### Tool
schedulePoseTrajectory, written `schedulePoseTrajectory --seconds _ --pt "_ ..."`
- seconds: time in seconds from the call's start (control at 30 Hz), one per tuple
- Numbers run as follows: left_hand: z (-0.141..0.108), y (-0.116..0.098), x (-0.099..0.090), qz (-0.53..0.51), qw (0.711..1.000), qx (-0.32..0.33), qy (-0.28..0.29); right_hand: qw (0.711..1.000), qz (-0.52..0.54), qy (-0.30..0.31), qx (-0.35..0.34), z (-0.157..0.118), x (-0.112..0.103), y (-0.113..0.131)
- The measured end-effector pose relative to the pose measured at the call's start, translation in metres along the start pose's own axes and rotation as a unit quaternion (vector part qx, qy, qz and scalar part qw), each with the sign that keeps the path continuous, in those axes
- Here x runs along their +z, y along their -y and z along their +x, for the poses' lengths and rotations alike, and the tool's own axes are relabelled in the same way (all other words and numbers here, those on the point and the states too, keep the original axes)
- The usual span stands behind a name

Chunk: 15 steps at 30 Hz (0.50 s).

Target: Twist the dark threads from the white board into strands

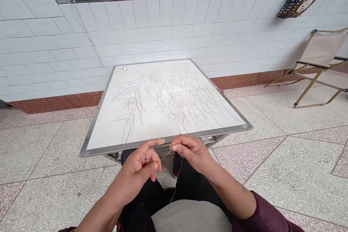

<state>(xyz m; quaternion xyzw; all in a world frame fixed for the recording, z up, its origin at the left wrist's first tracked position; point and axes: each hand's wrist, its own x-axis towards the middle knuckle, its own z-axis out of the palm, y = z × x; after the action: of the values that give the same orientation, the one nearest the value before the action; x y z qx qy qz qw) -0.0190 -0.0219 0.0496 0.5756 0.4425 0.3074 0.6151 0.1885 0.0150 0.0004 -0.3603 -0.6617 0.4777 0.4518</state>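
Observation:
Over my lap, a thin wire (pixel 177 183) runs between my two hands, and its loose end hangs down from the right one. My left hand (pixel 144 161) pinches the wire between thumb and a curled finger; its index finger points out with a tan bandage (pixel 161 141) round the tip. My right hand (pixel 189 150) grips the wire between thumb and forefinger. Just beyond lies a white table (pixel 106 130) with a grey metal rim. Several wires bent into loops with tails (pixel 201 117) are spread over its middle and right. Bent and straight wires (pixel 130 105) lie towards its left.
A small white and red object (pixel 124 69) sits at the table's back left corner. Behind stands a tiled wall (pixel 119 40) with barred windows. A dotted bag (pixel 296 5) hangs at upper right, above a folding chair (pixel 323 61) on the speckled floor (pixel 272 159).

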Motion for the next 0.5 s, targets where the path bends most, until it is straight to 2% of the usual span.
schedulePoseTrajectory --seconds 0.1,0.2,0.23,0.3,0.37,0.4,0.5 --pt "-0.003 -0.003 -0.007 -0.017 1.0 0.002 -0.004 1.0 -0.001 -0.002 -0.001 0.0 0.0 0.002" --pt "-0.008 -0.005 -0.019 -0.052 0.998 0.011 -0.022 0.998 0.009 -0.062 0.014 0.002 -0.008 0.003" --pt "-0.011 -0.005 -0.024 -0.065 0.997 0.015 -0.043 0.995 0.013 -0.094 0.024 0.003 -0.011 0.003" --pt "-0.015 -0.007 -0.032 -0.079 0.989 0.03 -0.122 0.989 0.02 -0.141 0.039 0.003 -0.017 0.003" --pt "-0.016 -0.009 -0.033 -0.07 0.979 0.043 -0.185 0.99 0.02 -0.135 0.04 0.004 -0.017 0.003" --pt "-0.015 -0.01 -0.031 -0.055 0.978 0.047 -0.197 0.992 0.019 -0.121 0.037 0.004 -0.015 0.004" --pt "-0.007 -0.015 -0.014 0.023 0.984 0.054 -0.167 0.996 0.009 -0.089 0.024 0.003 -0.007 0.007"
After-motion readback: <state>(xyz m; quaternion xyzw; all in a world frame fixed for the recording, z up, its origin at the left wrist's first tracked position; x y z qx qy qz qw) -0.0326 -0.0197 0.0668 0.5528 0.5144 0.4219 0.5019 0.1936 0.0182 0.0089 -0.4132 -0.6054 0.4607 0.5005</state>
